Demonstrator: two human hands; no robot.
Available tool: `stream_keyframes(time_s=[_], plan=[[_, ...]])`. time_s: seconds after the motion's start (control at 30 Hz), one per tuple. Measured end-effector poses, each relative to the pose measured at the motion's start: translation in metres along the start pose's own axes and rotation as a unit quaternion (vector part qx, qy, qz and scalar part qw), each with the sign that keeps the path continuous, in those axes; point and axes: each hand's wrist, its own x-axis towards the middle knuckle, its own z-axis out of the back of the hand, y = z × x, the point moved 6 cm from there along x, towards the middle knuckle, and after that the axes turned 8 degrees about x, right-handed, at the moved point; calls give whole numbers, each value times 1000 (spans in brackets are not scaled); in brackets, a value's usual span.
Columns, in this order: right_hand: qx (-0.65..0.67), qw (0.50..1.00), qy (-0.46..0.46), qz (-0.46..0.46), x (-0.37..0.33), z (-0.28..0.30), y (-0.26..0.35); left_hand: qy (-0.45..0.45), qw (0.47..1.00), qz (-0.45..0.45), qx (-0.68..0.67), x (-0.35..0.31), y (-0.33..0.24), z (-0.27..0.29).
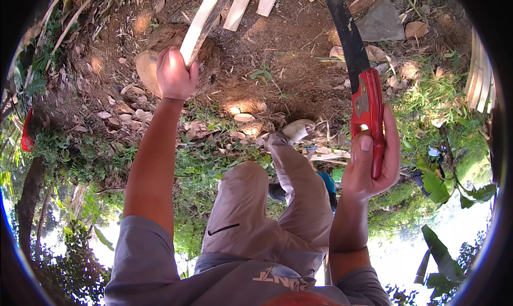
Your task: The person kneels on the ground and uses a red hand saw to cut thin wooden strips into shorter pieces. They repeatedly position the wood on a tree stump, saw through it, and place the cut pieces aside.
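My left hand is closed around the near end of a pale split-wood strip, which runs up past the top edge of the view. Just beside and beneath that hand is the cut face of a wooden stump or log. On the right, my right hand grips the red handle of a machete. Its long dark blade points up and away, and its tip is out of view. Blade and wood strip are well apart, with bare soil between them.
More pale wood strips lie at the top, and others stand at the right rim. A flat grey stone rests beyond the blade. Dry leaves litter the soil. A red object is at the far left. My shoe is on the ground.
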Motion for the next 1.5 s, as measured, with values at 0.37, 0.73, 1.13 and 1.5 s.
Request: stream_keyframes(time_s=[0.37,0.73,1.13,1.5], plan=[[45,999,-10,-28,0,1,-7,11,1000,9,10,-5,8,-9],[-177,928,90,316,110,-95,-38,-3,1000,13,-1,-5,6,-6],[-408,843,148,318,133,-188,-220,-13,1000,-11,-7,4,-2,5],[-486,783,207,328,130,-187,-272,-32,998,-1,-45,5,-1,11]])
